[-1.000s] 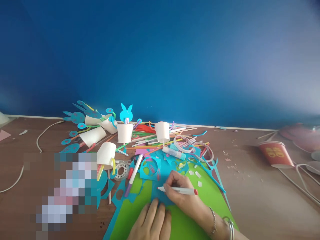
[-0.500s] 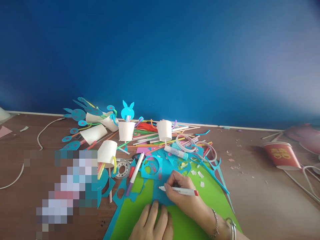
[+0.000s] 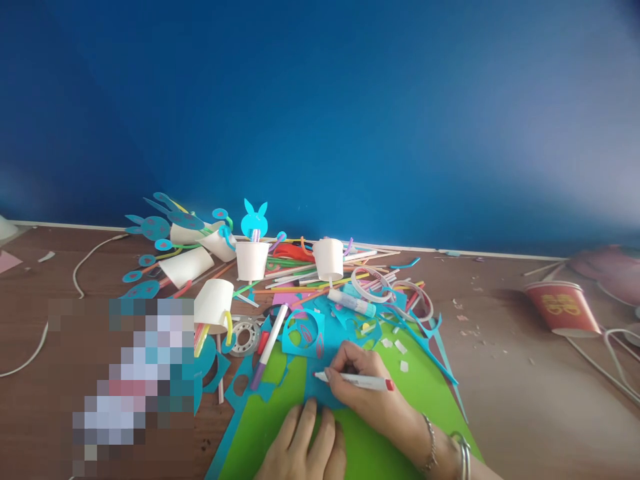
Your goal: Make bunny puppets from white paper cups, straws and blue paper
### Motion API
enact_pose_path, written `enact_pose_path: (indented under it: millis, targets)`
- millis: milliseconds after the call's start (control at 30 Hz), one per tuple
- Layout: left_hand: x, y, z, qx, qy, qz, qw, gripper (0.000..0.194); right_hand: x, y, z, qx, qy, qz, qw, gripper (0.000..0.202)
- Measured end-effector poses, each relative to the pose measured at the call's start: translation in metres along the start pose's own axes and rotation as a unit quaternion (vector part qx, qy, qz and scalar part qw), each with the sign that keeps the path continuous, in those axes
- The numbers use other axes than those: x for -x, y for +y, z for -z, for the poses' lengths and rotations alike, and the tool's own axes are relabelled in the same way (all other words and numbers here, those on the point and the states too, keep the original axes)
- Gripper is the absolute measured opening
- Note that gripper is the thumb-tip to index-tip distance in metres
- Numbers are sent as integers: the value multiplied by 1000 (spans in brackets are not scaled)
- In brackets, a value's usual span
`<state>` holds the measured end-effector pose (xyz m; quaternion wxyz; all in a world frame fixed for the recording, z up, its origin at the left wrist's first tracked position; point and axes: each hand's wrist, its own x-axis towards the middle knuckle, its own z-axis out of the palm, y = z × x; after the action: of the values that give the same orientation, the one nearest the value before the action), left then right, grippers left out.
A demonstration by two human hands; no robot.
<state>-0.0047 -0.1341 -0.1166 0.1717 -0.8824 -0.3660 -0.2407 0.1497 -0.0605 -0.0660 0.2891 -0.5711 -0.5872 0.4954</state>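
My right hand (image 3: 367, 383) is closed round a white marker with a red end (image 3: 367, 382), its tip pointing left at a piece of blue paper (image 3: 316, 390). My left hand (image 3: 307, 443) lies flat with its fingers spread on the green sheet (image 3: 415, 420), fingertips at the lower edge of the blue paper. Just beyond the hands is a blue cut-out with a round hole and red ovals (image 3: 320, 320). A white marker with a purple end (image 3: 270, 347) rests left of it.
White paper cups (image 3: 252, 261) with straws and blue paper shapes stand or lie at the back left. Tape rings (image 3: 373, 285), a glue stick (image 3: 351, 303) and loose straws lie behind the green sheet. At the right are a red cup (image 3: 561, 309) and a white cable (image 3: 595, 367).
The marker tip has shifted very slightly left with my right hand. My left hand stays on the sheet, and the whole view has moved slightly.
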Motion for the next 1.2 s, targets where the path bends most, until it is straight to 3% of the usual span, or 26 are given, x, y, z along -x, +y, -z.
enact_pose_path:
  millis: [267,533,833,1033,1200]
  targets:
    - [4,-1,-1,16,-28,-15,999,16,-1,3,2,18,6,17,1000,20]
    - [-1,-2,4,12,-21,-6,1000,15,-2,8,2,23,26,13,999,20]
    - [-14,-6,12,12,13,3,1000,13,-1,7,1,26,21,6,999,19]
    - [-21,-6,15,27,47,23,998,31,-1,6,0,24,21,7,999,18]
    - [-21,-6,14,32,51,26,998,33,-1,5,1,40,24,13,999,17]
